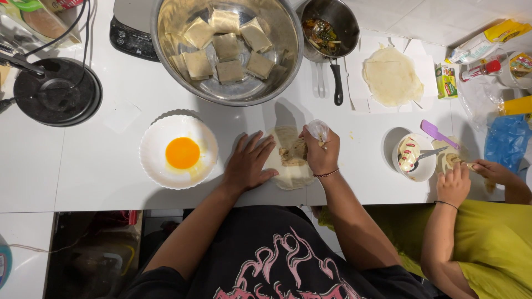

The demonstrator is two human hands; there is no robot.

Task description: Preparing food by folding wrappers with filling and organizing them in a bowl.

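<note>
1. The left hand lies flat with fingers spread, pressing the left edge of a round wrapper on the white counter.
2. The right hand is closed around a small clear plastic bag, held over the filling on the wrapper.
3. A white bowl of egg yolk sits just left.
4. A small green carton stands near a yellow-and-white packet at far right.
5. A co-worker's hands work beside a small white bowl.
</note>
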